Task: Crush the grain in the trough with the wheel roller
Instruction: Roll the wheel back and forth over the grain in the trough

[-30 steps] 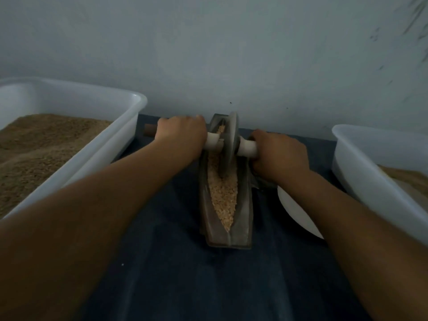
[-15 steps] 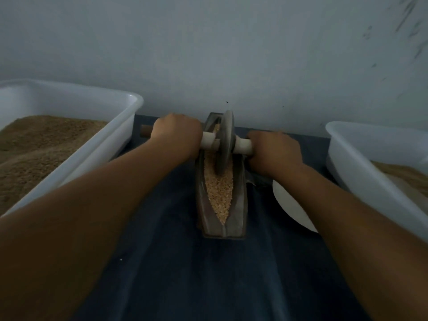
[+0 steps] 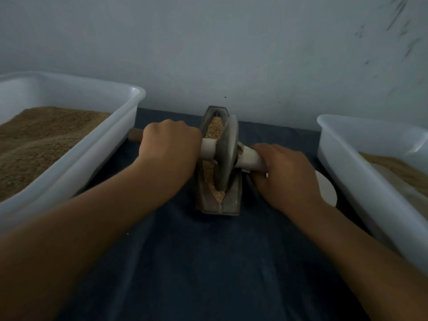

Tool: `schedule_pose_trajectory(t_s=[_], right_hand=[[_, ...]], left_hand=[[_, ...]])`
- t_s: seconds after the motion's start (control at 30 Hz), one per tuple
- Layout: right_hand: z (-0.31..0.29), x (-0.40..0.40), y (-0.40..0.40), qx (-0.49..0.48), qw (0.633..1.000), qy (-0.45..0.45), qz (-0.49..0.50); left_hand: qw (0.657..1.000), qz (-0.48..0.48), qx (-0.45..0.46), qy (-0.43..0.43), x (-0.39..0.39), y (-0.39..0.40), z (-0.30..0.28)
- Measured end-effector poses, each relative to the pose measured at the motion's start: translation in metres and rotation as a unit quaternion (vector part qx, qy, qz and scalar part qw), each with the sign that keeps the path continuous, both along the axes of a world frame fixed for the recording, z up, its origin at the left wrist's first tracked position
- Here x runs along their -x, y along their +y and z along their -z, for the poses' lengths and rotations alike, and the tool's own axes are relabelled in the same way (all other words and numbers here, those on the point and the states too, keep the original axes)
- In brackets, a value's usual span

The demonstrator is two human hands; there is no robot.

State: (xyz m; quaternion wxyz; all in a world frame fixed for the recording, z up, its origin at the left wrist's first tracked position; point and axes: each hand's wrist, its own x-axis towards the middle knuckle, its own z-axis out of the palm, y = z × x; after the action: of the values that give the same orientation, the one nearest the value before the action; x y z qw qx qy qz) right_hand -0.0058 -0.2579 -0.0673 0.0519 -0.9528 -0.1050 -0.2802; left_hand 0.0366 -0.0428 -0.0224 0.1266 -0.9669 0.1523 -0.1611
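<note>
I'm mid-crush: my left hand (image 3: 170,144) and right hand (image 3: 286,172) each have their fingers curled tight round one end of the axle of the wheel roller (image 3: 225,156), whose disc stands in the grain (image 3: 214,130) toward the 6 o'clock end of the trough (image 3: 235,198) on the dark cloth (image 3: 208,262). As I read it, the next move calls for pushing toward 12 o'clock with even downward pressure, keeping the disc upright in the groove so it doesn't ride up the wall.
</note>
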Motion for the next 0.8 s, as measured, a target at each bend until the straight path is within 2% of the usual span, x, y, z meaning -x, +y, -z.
schedule_pose_trajectory(t_s=[0.17, 0.33, 0.43, 0.8], right_hand=[[0.000, -0.005, 0.003, 0.024, 0.999, -0.024, 0.006], [-0.001, -0.042, 0.003, 0.085, 0.995, -0.023, 0.041], [0.000, -0.068, 0.000, 0.096, 0.993, 0.004, 0.069], [-0.012, -0.127, -0.005, 0.101, 0.989, 0.051, 0.096]], left_hand=[[1.000, 0.000, 0.001, -0.029, 0.002, 0.005, 0.007], [0.997, -0.026, 0.052, 0.042, -0.029, 0.001, 0.012], [0.996, -0.034, 0.071, 0.046, -0.051, -0.007, 0.011], [0.991, 0.012, 0.051, 0.121, -0.113, -0.014, 0.005]])
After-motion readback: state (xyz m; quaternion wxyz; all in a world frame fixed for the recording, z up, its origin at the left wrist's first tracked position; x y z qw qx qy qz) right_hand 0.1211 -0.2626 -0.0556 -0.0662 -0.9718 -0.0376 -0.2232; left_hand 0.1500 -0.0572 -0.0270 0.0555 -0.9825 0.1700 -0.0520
